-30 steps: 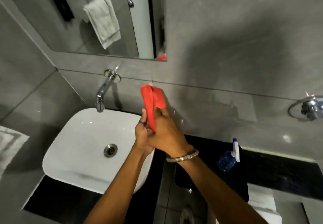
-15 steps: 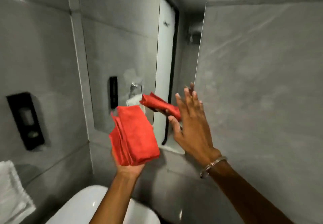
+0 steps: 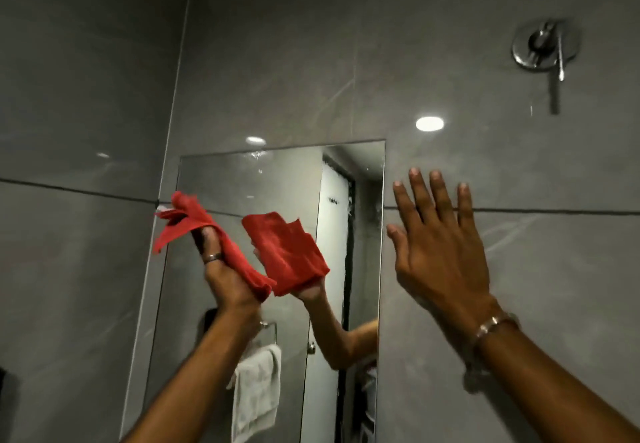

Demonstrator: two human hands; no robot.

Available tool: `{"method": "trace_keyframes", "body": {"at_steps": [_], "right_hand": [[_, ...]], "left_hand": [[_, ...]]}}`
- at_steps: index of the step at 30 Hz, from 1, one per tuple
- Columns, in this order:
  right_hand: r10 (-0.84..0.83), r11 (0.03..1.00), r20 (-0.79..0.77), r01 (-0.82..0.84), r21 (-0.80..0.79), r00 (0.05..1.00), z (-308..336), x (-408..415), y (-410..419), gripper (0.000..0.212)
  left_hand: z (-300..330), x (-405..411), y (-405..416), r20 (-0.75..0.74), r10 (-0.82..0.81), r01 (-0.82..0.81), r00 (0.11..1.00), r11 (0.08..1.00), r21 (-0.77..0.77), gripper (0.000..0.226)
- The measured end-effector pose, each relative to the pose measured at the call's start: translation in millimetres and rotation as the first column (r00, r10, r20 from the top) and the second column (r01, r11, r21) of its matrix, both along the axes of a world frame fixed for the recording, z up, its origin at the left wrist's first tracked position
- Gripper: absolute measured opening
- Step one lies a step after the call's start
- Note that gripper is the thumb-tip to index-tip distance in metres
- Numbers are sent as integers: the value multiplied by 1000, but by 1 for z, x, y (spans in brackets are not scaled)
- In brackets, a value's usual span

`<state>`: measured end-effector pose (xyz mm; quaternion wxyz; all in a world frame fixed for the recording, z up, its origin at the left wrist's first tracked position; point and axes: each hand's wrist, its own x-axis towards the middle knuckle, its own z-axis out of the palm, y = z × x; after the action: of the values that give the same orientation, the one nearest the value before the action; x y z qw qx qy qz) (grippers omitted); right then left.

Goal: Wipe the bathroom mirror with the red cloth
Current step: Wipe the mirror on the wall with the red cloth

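Note:
The red cloth (image 3: 221, 238) is bunched in my left hand (image 3: 225, 276), raised in front of the left part of the tall wall mirror (image 3: 249, 179). Whether the cloth touches the glass cannot be told. The mirror shows the cloth's reflection and a reflected arm. My right hand (image 3: 440, 245) is up with fingers spread, holding nothing, in front of the grey tile wall just right of the mirror's edge. A ring sits on a left finger and a metal bangle on my right wrist.
Grey tiled walls (image 3: 519, 269) surround the mirror. A chrome shower valve (image 3: 543, 48) is fixed high on the right wall. The mirror reflects a white towel on a ring and a white door. A dark fixture (image 3: 3, 394) shows at the far left edge.
The view has tilted up from the sink to the mirror. My left hand has lifted the cloth higher, now bunched rather than folded. My right hand has let go and spread open to the right.

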<state>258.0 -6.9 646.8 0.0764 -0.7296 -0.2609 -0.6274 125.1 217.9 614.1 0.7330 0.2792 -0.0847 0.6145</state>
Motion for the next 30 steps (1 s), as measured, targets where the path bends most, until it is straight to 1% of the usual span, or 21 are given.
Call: {"method": "trace_keyframes", "body": {"at_steps": [1,2,3,4,5,6,7,8,9,11,13,16,17,19,21,23,27,28,30], "right_hand": [[4,1000,27,-4,11,1000,-2,5,1,71],[10,1000,53,-11,22,999,-2,9,2,71],[17,999,79,-20,30,997,-1,12,3,71],[27,999,91,-31,37,995,-2,13,3,71],[37,998,104,-41,39,994,0,13,3,72],[39,998,105,-43,34,994,-1,13,4,72],[39,999,101,-42,27,994,0,12,4,72],[38,999,101,-39,11,994,3,10,2,72],[39,999,98,-39,-9,994,8,9,0,71],[52,998,78,-48,-47,996,24,9,-4,69],[54,998,54,-52,-37,997,42,7,-5,68],[41,999,50,-41,4,998,55,5,0,68],[37,999,54,-38,10,998,55,5,1,68],[27,999,69,-29,21,997,52,6,1,66],[19,999,75,-22,32,997,52,5,0,65],[21,999,74,-24,42,997,52,4,-1,64],[19,999,69,-23,46,997,52,0,0,64],[18,999,76,-22,47,997,52,0,-1,64],[13,999,85,-17,49,996,52,0,-1,63]], "left_hand": [[9,11,1,-31,42,-40,999,997,59,30],[18,21,0,-89,99,-88,991,988,126,27],[26,30,0,-179,180,-144,967,970,198,27],[31,38,-1,-300,292,-203,908,933,297,31],[40,48,-3,-402,452,-269,796,859,435,47],[45,61,-1,-465,628,-315,624,747,585,69],[49,71,-2,-464,769,-367,439,625,689,84],[55,77,-6,-426,845,-411,325,531,741,89],[60,81,-9,-383,884,-444,268,466,765,89],[68,84,-11,-332,920,-460,207,391,797,85],[77,86,-13,-308,937,-453,164,349,820,83],[97,85,-30,-259,955,-422,144,296,857,71],[101,86,-39,-232,961,-409,149,273,871,68],[101,88,-59,-170,968,-378,187,230,897,66],[87,90,-76,-79,971,-353,226,158,922,65],[71,87,-79,5,971,-320,239,74,944,65],[73,76,-51,108,977,-266,187,-56,962,68],[80,76,-50,119,977,-273,178,-67,960,69],[96,82,-57,88,981,-310,172,-31,950,72]]}}
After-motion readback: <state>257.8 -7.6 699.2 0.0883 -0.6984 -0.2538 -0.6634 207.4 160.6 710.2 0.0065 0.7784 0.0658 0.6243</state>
